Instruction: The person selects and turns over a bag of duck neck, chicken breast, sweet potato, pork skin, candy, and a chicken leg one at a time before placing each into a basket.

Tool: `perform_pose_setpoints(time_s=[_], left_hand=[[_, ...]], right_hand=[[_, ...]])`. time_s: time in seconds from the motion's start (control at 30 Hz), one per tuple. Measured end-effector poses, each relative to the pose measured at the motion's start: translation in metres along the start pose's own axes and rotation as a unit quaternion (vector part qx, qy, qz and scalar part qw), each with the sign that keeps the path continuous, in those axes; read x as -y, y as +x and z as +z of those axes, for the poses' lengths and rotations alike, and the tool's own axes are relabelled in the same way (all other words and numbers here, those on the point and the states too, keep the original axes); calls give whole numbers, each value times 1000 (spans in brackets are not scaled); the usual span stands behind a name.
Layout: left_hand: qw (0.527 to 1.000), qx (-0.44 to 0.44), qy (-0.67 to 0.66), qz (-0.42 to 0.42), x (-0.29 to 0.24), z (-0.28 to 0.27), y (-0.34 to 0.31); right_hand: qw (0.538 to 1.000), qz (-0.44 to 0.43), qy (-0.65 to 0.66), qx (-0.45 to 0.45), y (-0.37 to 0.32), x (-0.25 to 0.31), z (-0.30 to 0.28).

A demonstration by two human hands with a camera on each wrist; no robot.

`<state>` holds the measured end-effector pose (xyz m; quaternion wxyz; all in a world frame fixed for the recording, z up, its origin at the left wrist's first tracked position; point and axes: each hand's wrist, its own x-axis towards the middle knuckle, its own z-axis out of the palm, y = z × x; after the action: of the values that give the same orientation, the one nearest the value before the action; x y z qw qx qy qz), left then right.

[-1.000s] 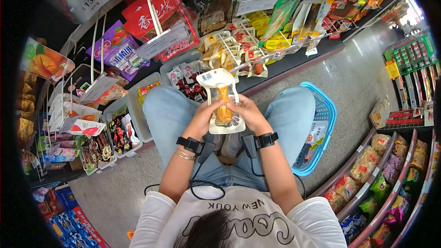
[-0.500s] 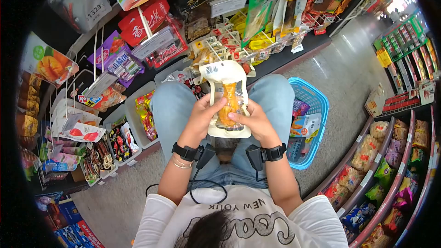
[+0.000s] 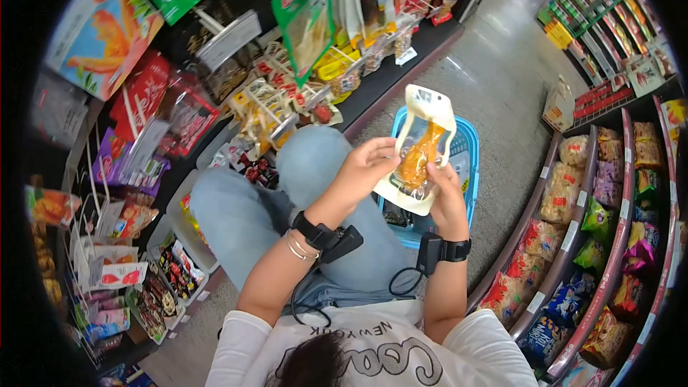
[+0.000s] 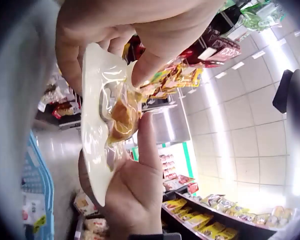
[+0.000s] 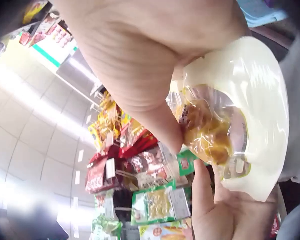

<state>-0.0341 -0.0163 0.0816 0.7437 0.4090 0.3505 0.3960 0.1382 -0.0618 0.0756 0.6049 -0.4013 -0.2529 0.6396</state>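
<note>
A vacuum-packed chicken drumstick (image 3: 423, 154) in a cream pouch with a clear window is held tilted in front of the person, overlapping the blue basket in the head view. The left hand (image 3: 367, 170) grips the pouch's left edge, thumb on the front. On the lower right side the right hand (image 3: 450, 199) holds it, its thumb pressing near the window. Seen from the left wrist, the cream pouch (image 4: 97, 125) stands nearly edge-on between both hands. From the right wrist, the golden drumstick (image 5: 207, 132) shows through shiny plastic; some fingers are hidden behind the pouch.
A blue shopping basket (image 3: 474, 165) with packets inside stands on the floor, right of the bent knees. Hanging snack packs (image 3: 304, 25) and bins of small packets (image 3: 175, 269) line the left. Curved shelves of bagged snacks (image 3: 562, 201) run along the right.
Both hands have carried the drumstick pack to the right, from between the knees to in front of the basket, and tilted it. The knees and the head view have turned too.
</note>
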Motion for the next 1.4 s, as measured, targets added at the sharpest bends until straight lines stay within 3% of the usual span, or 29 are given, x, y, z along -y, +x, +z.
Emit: perform_pose_setpoints(time_s=[0.1,0.17,0.37,0.47,0.6,0.63,0.73,0.87,0.97,1.07,1.2,1.23,1.33,1.4], left_hand=[[999,8,34,-13,10,11,24],[998,1,56,-17,13,13,38],[996,-51,25,-69,15,8,74],[993,-67,16,-93,22,8,93],[990,-87,11,-112,43,3,114],[988,-99,35,-110,49,0,116],[981,-129,72,-123,63,-11,118],[978,-145,64,-138,60,-18,122],[975,-149,48,-158,61,-22,122],[976,-145,37,-161,64,-25,122],[978,-139,31,-153,62,-24,123],[978,-138,30,-156,65,-25,123],[978,-141,22,-155,76,-30,123],[976,-147,17,-159,79,-34,120]], right_hand=[[998,12,16,-60,16,-1,-41],[989,52,103,-88,36,-14,-82],[932,164,254,-198,106,-64,-173],[929,154,249,-227,147,-108,-218],[953,176,108,-224,180,-145,-258],[956,177,26,-232,180,-146,-256],[942,192,-5,-274,191,-155,-254],[898,214,2,-384,222,-180,-262],[877,218,90,-418,236,-195,-273],[869,213,125,-429,237,-201,-281],[894,223,157,-355,236,-212,-300],[908,182,147,-349,232,-210,-294],[901,190,89,-379,220,-174,-251],[928,149,47,-339,211,-152,-213]])
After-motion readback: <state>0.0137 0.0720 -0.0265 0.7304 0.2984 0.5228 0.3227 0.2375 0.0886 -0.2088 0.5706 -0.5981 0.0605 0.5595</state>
